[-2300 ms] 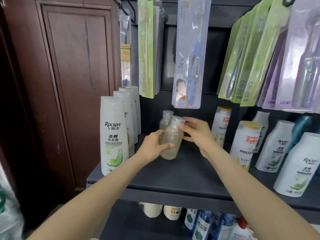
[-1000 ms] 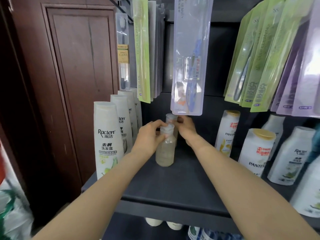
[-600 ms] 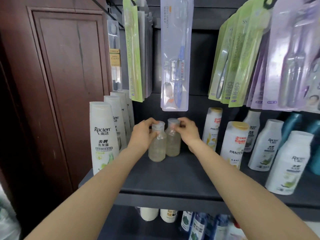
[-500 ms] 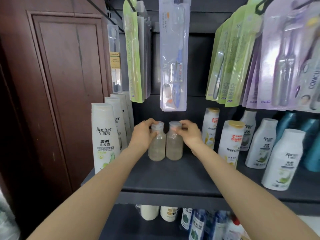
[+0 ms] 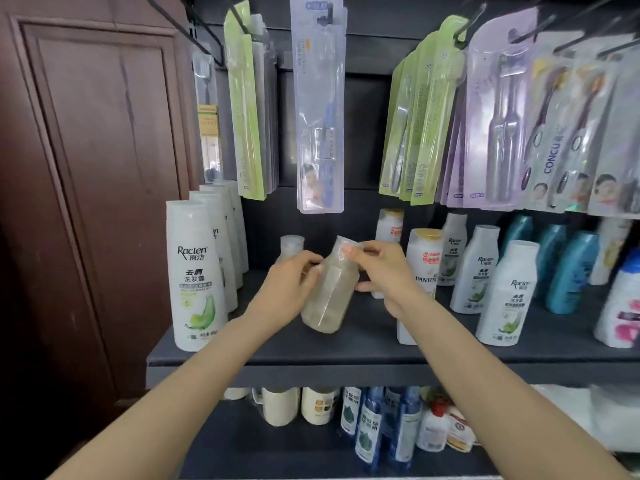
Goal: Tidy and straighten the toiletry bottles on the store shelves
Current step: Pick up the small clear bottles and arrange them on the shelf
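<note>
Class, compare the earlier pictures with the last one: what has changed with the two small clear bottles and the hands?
One clear bottle has come forward, tilted, off the shelf, held by the left hand and right hand. The other clear bottle was let go and stays upright behind. The white shampoo bottles are unchanged.

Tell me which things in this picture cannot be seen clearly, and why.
Head view only:
- Second clear bottle: its body is hidden behind the left hand.
- Tilted clear bottle: label print is too faint; whether it touches the shelf is unclear.
- Front Pantene bottle: its lower part is covered by the right hand.
- Lower-shelf bottles: tops cut off by the shelf.
</note>
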The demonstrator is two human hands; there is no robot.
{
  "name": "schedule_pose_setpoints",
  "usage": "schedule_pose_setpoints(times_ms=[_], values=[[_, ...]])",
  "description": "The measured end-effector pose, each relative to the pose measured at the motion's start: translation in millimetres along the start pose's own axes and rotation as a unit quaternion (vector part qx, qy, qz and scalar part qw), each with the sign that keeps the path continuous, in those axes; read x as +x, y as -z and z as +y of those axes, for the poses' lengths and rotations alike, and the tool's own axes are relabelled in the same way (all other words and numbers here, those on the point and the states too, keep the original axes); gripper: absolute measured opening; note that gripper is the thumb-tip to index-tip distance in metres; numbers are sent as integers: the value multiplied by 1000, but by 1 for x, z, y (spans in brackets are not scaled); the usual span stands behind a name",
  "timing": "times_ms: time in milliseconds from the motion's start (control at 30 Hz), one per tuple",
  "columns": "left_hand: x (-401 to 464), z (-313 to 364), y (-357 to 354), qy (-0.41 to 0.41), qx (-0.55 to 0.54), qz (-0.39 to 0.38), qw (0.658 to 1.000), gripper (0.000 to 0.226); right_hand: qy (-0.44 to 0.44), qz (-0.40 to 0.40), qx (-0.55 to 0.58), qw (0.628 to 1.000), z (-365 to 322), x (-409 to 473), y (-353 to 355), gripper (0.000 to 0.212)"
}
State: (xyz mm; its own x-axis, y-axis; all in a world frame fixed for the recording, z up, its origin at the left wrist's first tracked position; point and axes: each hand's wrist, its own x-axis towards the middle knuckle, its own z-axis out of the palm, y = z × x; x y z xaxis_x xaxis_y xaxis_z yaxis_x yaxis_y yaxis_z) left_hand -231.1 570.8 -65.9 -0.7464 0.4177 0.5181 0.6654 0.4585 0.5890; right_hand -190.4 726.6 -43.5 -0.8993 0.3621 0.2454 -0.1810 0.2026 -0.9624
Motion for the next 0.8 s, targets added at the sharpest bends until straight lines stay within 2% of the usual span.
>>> schedule_pose_setpoints(times_ms=[67, 167, 200, 333, 400, 467, 533, 567, 733, 800], values=[[-10, 4, 4, 15, -39, -33, 999, 32, -21, 3, 31, 999, -2, -5, 1, 19], [-19, 1, 7, 1, 22, -72, 997, 63, -49, -1, 101, 994, -4, -15, 2, 17], [-20, -1, 8, -6, 39, -72, 997, 67, -54, 1, 110, 992, -4, -17, 3, 17], [-24, -7, 19, 5, 23, -75, 997, 64, -55, -27, 86, 994, -4, -21, 7, 14], [-25, -13, 23, 54, -48, -82, 994, 68, -74, -63, 95, 991, -2, -21, 10, 13], [-29, -16, 26, 108, -158, -88, 977, 54, -96, -89, 131, 983, 2, -20, 13, 12], [-34, -13, 30, 156, -267, -110, 944, 31, -110, -101, 152, 977, 4, -21, 13, 12], [-37, -10, 32, 181, -320, -125, 922, 27, -116, -107, 163, 974, 5, -22, 12, 11], [-38, -4, 41, 287, -516, -199, 783, 48, -130, -113, 225, 959, 6, -24, 1, 13], [-37, -3, 44, 314, -550, -210, 745, 52, -146, -104, 233, 956, 4, -24, 0, 16]])
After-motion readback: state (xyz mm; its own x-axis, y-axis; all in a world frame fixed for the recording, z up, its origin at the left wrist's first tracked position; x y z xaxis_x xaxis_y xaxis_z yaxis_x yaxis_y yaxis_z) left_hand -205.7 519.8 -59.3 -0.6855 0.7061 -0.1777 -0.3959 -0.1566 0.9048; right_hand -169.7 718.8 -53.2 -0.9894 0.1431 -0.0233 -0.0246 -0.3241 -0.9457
